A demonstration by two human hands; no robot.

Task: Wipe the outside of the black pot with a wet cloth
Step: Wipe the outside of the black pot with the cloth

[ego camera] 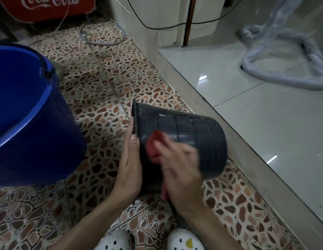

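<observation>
The black pot [196, 130] lies on its side over the patterned floor, its rim to the left and its base to the right. My left hand [129, 159] holds the rim, thumb on the outer wall and fingers hidden inside the mouth. My right hand [180, 165], blurred by motion, presses a red cloth [156, 141] against the pot's near side. A strip of the cloth hangs below that hand.
A blue bucket [40, 134] stands at the left. A raised step [220, 123] with glossy pale tiles runs along the right, with a plastic-wrapped stand [283, 76] on it. A red cooler [49, 8] and cables lie at the back. My white clogs [184, 240] are at the bottom.
</observation>
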